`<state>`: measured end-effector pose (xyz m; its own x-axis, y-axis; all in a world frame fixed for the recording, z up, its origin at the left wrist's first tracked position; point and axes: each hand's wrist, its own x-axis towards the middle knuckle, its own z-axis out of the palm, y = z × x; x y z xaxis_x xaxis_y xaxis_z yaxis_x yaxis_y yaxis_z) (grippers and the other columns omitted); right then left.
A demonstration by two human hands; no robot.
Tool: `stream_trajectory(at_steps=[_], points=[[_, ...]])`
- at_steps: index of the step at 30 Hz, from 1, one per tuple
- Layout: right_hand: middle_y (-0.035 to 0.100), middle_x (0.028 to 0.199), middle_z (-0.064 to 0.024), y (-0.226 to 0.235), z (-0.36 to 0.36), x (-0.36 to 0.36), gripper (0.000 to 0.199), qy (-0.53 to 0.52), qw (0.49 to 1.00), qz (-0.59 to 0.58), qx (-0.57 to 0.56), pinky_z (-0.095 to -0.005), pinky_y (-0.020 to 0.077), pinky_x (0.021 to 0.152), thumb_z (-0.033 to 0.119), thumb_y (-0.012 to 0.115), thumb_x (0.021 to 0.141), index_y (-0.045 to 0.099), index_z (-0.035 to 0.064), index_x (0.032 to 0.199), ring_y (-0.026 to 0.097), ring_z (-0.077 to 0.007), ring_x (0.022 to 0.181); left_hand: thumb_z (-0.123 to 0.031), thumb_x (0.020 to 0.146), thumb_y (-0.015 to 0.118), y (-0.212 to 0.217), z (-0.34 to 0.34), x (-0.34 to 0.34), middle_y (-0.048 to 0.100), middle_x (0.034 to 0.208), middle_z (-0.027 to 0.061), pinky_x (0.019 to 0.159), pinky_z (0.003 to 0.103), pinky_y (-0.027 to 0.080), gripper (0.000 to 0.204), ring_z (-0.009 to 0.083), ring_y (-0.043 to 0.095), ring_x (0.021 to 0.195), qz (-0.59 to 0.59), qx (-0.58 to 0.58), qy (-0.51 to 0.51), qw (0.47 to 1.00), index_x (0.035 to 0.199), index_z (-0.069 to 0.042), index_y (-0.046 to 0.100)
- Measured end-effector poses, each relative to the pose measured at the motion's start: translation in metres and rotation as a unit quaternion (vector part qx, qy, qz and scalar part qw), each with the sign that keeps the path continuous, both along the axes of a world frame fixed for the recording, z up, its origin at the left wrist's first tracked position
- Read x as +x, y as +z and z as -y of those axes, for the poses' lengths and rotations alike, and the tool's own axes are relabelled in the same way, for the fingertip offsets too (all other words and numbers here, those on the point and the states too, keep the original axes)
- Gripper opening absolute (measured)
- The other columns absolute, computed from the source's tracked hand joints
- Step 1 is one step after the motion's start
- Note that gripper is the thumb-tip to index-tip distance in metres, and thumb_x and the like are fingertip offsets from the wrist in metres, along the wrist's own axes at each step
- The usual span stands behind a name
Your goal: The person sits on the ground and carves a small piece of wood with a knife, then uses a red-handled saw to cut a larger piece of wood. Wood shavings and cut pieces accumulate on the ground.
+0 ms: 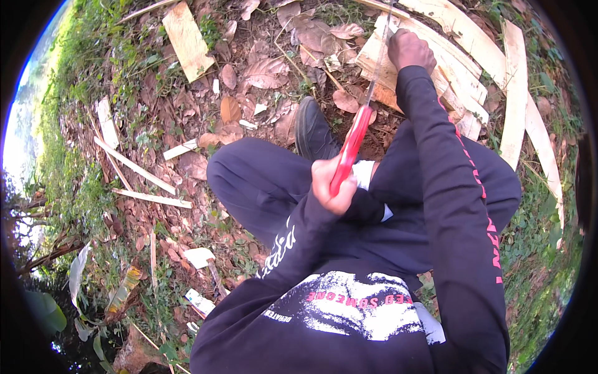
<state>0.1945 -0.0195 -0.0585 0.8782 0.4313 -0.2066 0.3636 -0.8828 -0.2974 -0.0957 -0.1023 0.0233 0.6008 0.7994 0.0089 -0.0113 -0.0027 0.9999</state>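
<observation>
Left hand (332, 184) grips one red-handled knife (350, 149); right hand (410, 50) clasps one pale wood strip (398, 75) (several lie about)

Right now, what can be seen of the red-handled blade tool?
The red-handled blade tool has a long glossy red handle, plastic by its look, and a thin grey blade running up to the pale split wood strips. The left hand grips the handle's lower end; the right hand rests by the blade's far end.
</observation>
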Motion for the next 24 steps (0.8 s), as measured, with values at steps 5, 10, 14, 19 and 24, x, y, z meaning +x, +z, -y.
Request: stream_trajectory(at_steps=[5,10,14,19,24], points=[[0.069,0.107,-0.0286,0.024,-0.007,-0.02,0.05,0.024,0.999,-0.021,-0.009,-0.0488,0.0501,0.094,0.036,0.039,0.094,0.075,0.0028,0.104,0.066,-0.0447,0.103,-0.007,0.077,0.057,-0.024,-0.051,0.056,0.044,0.052,0.0072,0.047,0.034,0.035,0.015,0.0171,0.043,0.043,-0.017,0.045,0.002,0.999,0.068,0.0,0.048],[0.071,0.101,-0.0269,0.017,-0.006,-0.013,0.048,0.016,1.0,0.012,-0.01,-0.0474,0.0524,0.09,0.032,0.039,0.093,0.076,0.0025,0.096,0.069,-0.0425,0.097,-0.006,0.075,0.054,-0.005,-0.028,0.036,0.048,0.056,0.0046,0.049,0.029,0.039,0.007,0.0123,0.049,0.048,-0.022,-0.019,-0.012,1.0,0.074,0.002,0.056],[0.071,0.103,-0.0261,0.019,-0.004,-0.016,0.049,-0.005,1.0,0.013,-0.008,-0.0475,0.0512,0.092,0.033,0.039,0.093,0.076,0.0022,0.098,0.068,-0.0424,0.1,-0.01,0.072,0.056,0.005,-0.004,0.006,0.05,0.057,0.0038,0.051,0.028,0.039,0.028,0.0126,0.05,0.049,-0.002,-0.002,0.015,1.0,0.09,0.009,0.064],[0.071,0.104,-0.0255,0.006,-0.007,-0.014,0.049,0.041,0.999,0.027,-0.002,-0.0461,0.052,0.092,0.032,0.039,0.093,0.076,0.0013,0.097,0.069,-0.0417,0.1,-0.003,0.08,0.054,-0.02,-0.071,0.095,0.044,0.055,0.0012,0.048,0.032,0.034,0.013,0.0101,0.04,0.048,-0.011,0.045,0.003,0.999,0.069,0.001,0.05],[0.071,0.103,-0.0265,0.018,-0.004,-0.012,0.049,-0.009,1.0,0.019,-0.01,-0.0462,0.0527,0.09,0.033,0.039,0.093,0.077,0.0019,0.097,0.069,-0.0424,0.099,-0.009,0.072,0.057,0.001,-0.005,0.005,0.051,0.059,0.0051,0.053,0.028,0.042,0.021,0.0136,0.053,0.05,0.017,-0.001,0.005,1.0,0.086,0.007,0.063]])
